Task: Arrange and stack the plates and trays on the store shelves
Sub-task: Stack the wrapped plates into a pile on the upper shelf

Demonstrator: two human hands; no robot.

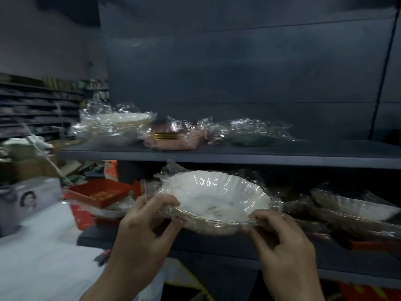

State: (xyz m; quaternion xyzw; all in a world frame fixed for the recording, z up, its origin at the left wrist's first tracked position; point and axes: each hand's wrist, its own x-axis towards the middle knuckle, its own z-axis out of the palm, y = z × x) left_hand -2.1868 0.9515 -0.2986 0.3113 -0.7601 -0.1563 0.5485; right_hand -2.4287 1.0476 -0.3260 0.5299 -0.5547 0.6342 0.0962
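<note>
A white scalloped plate wrapped in clear plastic, with "1000" written on the wrap, is held in front of the lower shelf. My left hand grips its left rim, thumb on top and fingers underneath. My right hand pinches its near right rim. On the upper shelf sit three wrapped stacks: white plates at the left, pink gold-edged trays in the middle, green plates at the right.
More wrapped white plates lie on the lower shelf to the right. A red tray and a grey box sit at the left on a white surface. Distant shelving fills the far left.
</note>
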